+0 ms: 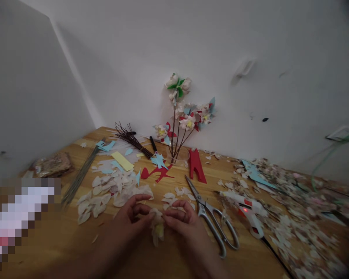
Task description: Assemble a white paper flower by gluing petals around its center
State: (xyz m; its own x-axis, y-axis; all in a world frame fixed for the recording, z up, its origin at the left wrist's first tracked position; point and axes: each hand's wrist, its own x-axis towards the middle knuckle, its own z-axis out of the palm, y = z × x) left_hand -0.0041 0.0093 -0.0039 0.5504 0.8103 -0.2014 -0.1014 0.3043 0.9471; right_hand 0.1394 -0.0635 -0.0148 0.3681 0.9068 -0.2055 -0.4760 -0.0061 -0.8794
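Observation:
A small artificial flower [157,228] with pale petals and a yellowish centre hangs between my hands near the front of the table. My left hand [135,215] pinches its left side with thumb and fingertips. From the other side, my right hand [184,219] grips it the same way. Loose cream petals [123,186] lie in a pile beyond my left hand. Large metal scissors [211,215] rest just right of my right hand, blades pointing away. Farther right is a white glue gun [247,207] with a red light lit and a black cord.
A clear cup [178,158] at the back holds stems with flowers [189,120]. Nearby lie red paper [195,166], blue scraps [159,159], yellow paper [122,161], brown twigs [133,141] and thin wires [83,176]. Dried petals [291,232] cover the right side. Walls close off the back and left.

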